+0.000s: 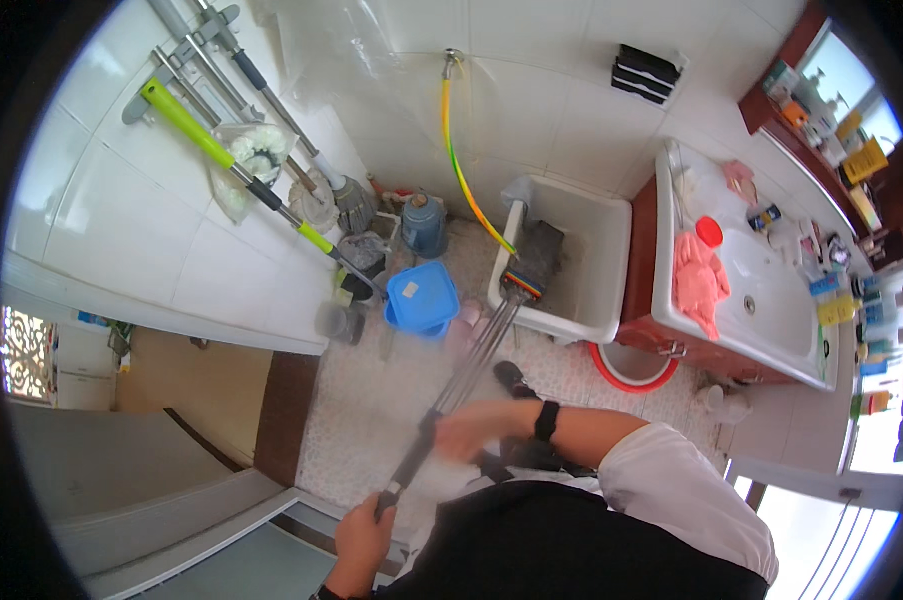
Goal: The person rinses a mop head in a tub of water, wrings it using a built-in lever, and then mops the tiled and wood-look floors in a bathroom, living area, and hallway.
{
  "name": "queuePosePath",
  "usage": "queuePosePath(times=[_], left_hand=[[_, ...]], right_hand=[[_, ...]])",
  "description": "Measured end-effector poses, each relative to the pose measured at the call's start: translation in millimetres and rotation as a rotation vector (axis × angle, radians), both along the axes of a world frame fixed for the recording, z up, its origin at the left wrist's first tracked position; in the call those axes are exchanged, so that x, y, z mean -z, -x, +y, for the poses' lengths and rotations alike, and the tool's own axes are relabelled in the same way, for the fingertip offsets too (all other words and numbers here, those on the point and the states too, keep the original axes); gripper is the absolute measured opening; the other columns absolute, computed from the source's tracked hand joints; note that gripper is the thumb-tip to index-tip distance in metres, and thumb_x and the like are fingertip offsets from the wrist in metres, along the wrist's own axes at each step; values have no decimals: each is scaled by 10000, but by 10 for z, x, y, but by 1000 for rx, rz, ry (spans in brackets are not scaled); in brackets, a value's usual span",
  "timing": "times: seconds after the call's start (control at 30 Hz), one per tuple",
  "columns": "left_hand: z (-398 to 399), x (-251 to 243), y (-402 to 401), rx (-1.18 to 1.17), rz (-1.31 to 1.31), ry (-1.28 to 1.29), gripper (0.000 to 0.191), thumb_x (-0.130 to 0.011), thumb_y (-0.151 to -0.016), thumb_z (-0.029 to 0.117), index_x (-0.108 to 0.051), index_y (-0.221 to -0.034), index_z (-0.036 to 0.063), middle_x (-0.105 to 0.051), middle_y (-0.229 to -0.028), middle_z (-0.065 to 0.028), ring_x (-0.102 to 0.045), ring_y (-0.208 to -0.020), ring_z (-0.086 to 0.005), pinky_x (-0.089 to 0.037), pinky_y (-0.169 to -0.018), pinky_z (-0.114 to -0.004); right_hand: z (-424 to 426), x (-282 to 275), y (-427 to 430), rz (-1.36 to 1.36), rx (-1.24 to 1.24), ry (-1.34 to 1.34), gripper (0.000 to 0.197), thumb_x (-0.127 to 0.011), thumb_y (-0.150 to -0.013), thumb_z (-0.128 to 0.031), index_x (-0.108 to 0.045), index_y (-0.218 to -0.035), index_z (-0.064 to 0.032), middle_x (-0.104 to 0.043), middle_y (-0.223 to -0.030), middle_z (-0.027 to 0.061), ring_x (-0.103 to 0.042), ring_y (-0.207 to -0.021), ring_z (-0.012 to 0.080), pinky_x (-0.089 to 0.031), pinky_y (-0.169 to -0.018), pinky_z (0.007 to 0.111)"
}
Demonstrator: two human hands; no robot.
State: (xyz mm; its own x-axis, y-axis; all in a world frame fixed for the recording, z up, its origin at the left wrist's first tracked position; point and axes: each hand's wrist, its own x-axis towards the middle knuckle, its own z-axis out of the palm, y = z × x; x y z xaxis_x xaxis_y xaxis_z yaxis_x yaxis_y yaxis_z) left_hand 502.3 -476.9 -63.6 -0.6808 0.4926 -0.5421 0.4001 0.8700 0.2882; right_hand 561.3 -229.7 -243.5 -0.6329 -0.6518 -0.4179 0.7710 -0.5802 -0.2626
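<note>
My left hand (365, 529) grips the dark upper end of a long-handled mop (489, 341) with steel rods. Blurred, my right hand (470, 431) is at the dark sleeve lower on the handle; whether its fingers close on it cannot be told. The mop's head, with a rainbow-striped strip and a dark grey pad (541, 251), lies in a white mop sink (594, 251). A yellow, green and orange hose (453, 154) runs from a wall tap (452, 58) down to the pad.
Blue basins (423, 296) and a blue-grey jug (423, 225) stand beyond the mop. A red-rimmed bucket (635, 386) is under the washbasin (770, 300), where pink gloves (697, 281) lie. More mops and a green handle (188, 124) lean or hang at the left wall.
</note>
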Motion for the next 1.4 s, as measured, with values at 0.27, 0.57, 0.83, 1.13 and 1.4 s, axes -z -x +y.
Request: queuePosePath(times=[0.27, 0.57, 0.83, 1.13, 1.4], left_hand=[[312, -309, 52, -111, -26, 134, 369, -635, -674, 328, -579, -944, 82, -593, -722, -150, -561, -687, -330, -435, -600, -399], [609, -460, 133, -256, 5, 325, 300, -690, -597, 316, -626, -805, 110, -596, -675, -102, -570, -653, -297, -439, -582, -385], [607, -357, 150, -321, 19, 266, 311, -695, -578, 308, -612, -802, 110, -588, -683, -90, -564, -657, -283, -431, -580, -375], [515, -400, 285, -238, 27, 293, 359, -688, -603, 303, -595, -882, 97, -588, -744, -107, -560, -702, -283, -436, -606, -368], [629, -544, 450, -99, 67, 220, 307, -646, -660, 252, -580, -894, 65, -589, -762, -127, -562, -702, -300, -439, -611, -374]], right_hand=[[2455, -851, 1263, 213, 927, -460, 350, -452, -841, -231, -440, -1140, -50, -465, -1130, 100, -427, -1053, 244, -382, -848, 426], [4270, -1450, 3085, 264, 1070, -923, 604, -423, -841, -392, -194, -1310, -90, -122, -1379, 81, -57, -1271, 203, -103, -991, 481], [4553, -1451, 3947, 496, 1018, -730, 502, -500, -816, -349, -361, -1180, -34, -393, -1159, 59, -369, -1053, 179, -299, -904, 425], [4365, -1220, 3605, 365, 881, -839, 418, -502, -822, -309, -431, -1124, -29, -502, -983, 58, -473, -940, 184, -387, -847, 338], [1618, -692, 1007, 368, -85, -470, 362, -438, -838, -315, -573, -928, 9, -600, -888, 131, -591, -792, 202, -490, -671, 290]])
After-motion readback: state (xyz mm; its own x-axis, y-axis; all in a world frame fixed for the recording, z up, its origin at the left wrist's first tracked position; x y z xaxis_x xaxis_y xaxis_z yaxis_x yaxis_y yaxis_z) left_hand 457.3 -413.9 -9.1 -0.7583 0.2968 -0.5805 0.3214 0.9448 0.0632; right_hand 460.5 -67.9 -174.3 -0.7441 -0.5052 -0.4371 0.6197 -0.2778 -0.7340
